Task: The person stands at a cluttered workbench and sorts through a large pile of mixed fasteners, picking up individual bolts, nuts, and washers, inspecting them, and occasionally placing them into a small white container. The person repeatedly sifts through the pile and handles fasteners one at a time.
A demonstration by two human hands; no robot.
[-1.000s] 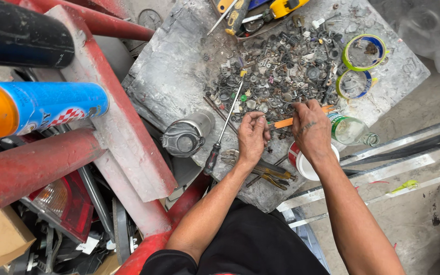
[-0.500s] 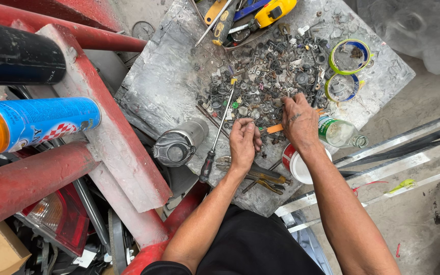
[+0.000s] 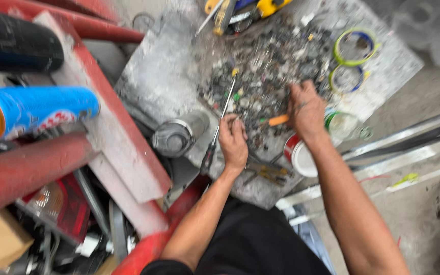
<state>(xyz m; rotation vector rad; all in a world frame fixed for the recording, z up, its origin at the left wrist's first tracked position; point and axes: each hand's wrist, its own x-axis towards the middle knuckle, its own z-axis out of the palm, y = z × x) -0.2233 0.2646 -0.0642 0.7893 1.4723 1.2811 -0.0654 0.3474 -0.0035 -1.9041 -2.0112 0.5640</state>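
Screwdriver [image 3: 219,127] lies on the grey slab [image 3: 159,81], its dark handle toward the slab's near edge and its thin shaft running up and slightly right into the heap of small metal bits [image 3: 276,61]. That long axis passes just left of the left hand [image 3: 233,143], which sits close beside the handle end, touching or nearly so; the picture is too blurred to be sure. Its fingers are curled inward, and I cannot tell whether they pinch anything. Left of all this, a round grey can [image 3: 173,136] stands near the slab's near-left edge.

Further right, the right hand [image 3: 305,109] rests palm down on the heap, fingers bent among the bits, with an orange stick-like piece [image 3: 279,120] showing at its thumb side; whether it grips that piece is unclear. This hand is farther from the screwdriver than the left. Pliers [image 3: 266,172] lie at the near edge between the two forearms.
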